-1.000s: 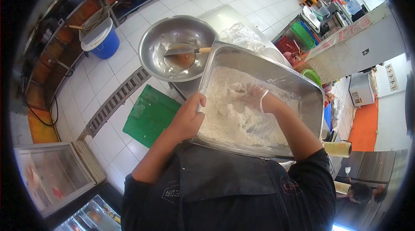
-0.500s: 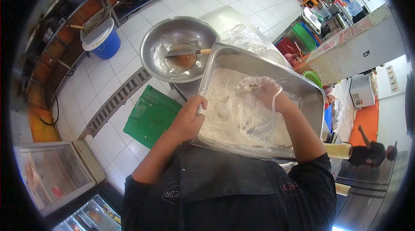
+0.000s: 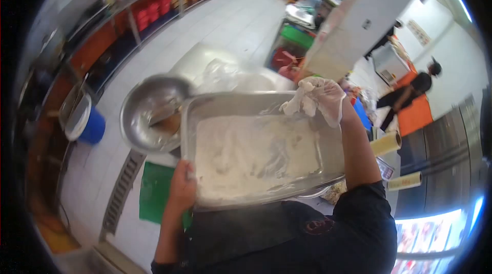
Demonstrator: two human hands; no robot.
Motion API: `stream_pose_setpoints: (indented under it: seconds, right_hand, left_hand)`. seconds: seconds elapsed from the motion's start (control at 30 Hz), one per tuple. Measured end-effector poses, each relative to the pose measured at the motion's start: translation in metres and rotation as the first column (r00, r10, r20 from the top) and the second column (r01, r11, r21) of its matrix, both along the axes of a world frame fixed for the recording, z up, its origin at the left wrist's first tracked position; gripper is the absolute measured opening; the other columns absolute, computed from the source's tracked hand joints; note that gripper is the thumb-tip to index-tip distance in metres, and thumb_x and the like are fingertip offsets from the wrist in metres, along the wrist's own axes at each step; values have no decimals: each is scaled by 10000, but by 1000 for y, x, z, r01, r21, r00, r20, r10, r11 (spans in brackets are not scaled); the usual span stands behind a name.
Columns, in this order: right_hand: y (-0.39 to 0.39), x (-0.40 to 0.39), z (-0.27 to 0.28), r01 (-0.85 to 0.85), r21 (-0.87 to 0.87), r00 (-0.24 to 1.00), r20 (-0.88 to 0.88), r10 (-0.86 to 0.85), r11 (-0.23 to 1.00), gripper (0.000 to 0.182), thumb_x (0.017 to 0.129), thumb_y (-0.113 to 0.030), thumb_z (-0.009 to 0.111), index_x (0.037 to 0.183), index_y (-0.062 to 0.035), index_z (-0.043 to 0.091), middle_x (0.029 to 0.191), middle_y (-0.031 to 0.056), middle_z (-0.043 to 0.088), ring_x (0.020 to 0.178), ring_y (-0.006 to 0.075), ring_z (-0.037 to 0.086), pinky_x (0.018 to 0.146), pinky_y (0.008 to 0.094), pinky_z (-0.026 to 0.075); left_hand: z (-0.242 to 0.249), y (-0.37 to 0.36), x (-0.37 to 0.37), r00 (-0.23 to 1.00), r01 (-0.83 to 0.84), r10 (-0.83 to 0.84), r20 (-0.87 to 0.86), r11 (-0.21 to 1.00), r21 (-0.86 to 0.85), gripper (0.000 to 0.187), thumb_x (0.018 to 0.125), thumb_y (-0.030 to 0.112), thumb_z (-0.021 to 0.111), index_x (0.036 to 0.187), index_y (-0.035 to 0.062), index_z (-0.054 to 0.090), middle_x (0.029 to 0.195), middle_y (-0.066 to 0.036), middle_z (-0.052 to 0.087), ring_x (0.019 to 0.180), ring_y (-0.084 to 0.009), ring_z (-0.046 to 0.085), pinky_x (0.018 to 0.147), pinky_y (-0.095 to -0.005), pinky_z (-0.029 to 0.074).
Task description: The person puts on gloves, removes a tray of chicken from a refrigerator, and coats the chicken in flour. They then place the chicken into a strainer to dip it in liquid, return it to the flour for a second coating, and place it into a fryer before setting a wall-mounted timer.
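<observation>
My left hand (image 3: 183, 184) is closed on the left rim of a deep steel pan (image 3: 338, 159), near its front corner. White flour (image 3: 230, 146) covers much of the pan's floor, with a barer streak at the middle right. Raised over the pan's far right side, my right hand (image 3: 328, 97) wears a clear plastic glove. Its fingers are closed on a flour-coated piece (image 3: 300, 102) of irregular shape, whose kind I cannot make out. Beyond the pan's left end sits a steel bowl (image 3: 136, 115) with a knife (image 3: 165, 115) lying across it and brownish liquid inside.
A green board (image 3: 154, 192) lies low at the left, beside a floor drain (image 3: 120, 192). Further left stands a blue bucket (image 3: 92, 125). Plastic bags (image 3: 223, 74) rest on the table behind the pan. Film rolls (image 3: 387, 143) jut out at the right. Another person (image 3: 417, 87) stands beyond.
My right hand has lifted out of the flour with a white-coated piece. The view has turned, and the flour now lies flatter and more spread out. My left hand still grips the pan.
</observation>
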State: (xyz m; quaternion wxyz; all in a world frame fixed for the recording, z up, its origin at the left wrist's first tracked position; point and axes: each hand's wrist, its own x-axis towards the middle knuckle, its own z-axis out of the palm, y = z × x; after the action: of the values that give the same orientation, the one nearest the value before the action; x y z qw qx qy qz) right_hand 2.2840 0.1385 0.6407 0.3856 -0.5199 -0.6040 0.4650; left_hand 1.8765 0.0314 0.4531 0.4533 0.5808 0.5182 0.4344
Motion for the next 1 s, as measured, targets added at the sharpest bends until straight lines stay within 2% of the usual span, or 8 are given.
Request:
stream_pose_setpoints:
  seconds: [0.13, 0.17, 0.3, 0.37, 0.47, 0.67, 0.73, 1.0]
  right_hand:
    - [6, 94, 14, 218, 64, 976, -32, -217, 974, 230, 877, -140, 662, 1084, -40, 678, 946, 18, 686, 834, 112, 618, 757, 267, 504]
    - [5, 110, 20, 247, 95, 940, 216, -262, 964, 259, 853, -170, 670, 1081, -48, 677, 956, 31, 692, 848, 143, 633, 765, 292, 510]
    - [35, 202, -2, -107, 251, 338, 919, -202, 962, 409, 745, -310, 699, 1080, -77, 675, 1009, 89, 703, 933, 267, 670, 798, 379, 525]
    - [62, 245, -53, -261, 168, 35, 986, -165, 951, 464, 722, -366, 701, 1090, -84, 677, 1039, 116, 702, 980, 307, 672, 812, 405, 528]
    - [91, 265, -97, -137, 11, -65, 998, -20, 991, 482, 747, -408, 681, 1109, -89, 684, 1076, 137, 701, 1020, 326, 669, 829, 424, 529]
    - [152, 301, -217, -151, 52, 81, 996, -40, 987, 445, 796, -441, 667, 1070, -92, 705, 1113, 127, 701, 1078, 303, 651, 886, 389, 527]
    - [151, 299, -228, -80, 193, 423, 895, -142, 978, 437, 801, -439, 664, 1013, -61, 717, 1124, 151, 696, 1030, 328, 664, 864, 388, 537]
    - [145, 288, -163, 449, 249, 717, 472, -513, 858, 373, 870, -386, 642, 1073, -75, 681, 1070, 90, 683, 963, 242, 648, 839, 357, 537]
  left_hand:
    - [25, 0, 4, 1000, 21, -20, 18, 998, -54, 352, 669, -80, 398, 994, 53, 429, 916, -37, 395, 896, -140, 418, 826, -244, 377]
    - [27, -1, 3, 999, 35, -34, 11, 995, -91, 354, 667, -82, 395, 994, 51, 422, 928, -38, 394, 910, -140, 415, 843, -238, 371]
    - [26, 0, 6, 998, -5, 1, -60, 998, -60, 368, 665, -85, 383, 1001, 61, 413, 964, -47, 392, 945, -140, 403, 894, -226, 339]
    - [27, 0, 7, 998, -17, 12, -55, 996, -83, 381, 660, -86, 381, 1006, 69, 414, 966, -47, 391, 951, -143, 404, 905, -227, 330]
    - [30, 0, 10, 999, -15, 13, -29, 997, -69, 402, 652, -90, 383, 1019, 70, 414, 981, -53, 391, 960, -147, 410, 912, -234, 334]
    - [21, -2, 3, 1000, -12, 10, -22, 994, -108, 412, 653, -94, 383, 1032, 64, 413, 1001, -58, 400, 971, -161, 422, 925, -255, 347]
    - [19, -5, 4, 1000, -15, 17, 20, 995, -98, 406, 656, -94, 387, 1028, 65, 420, 996, -60, 404, 967, -162, 425, 922, -261, 352]
    - [27, -12, 8, 981, -72, 62, -186, 996, -46, 365, 681, -84, 420, 1015, 61, 442, 1004, -76, 450, 978, -185, 457, 927, -273, 371]
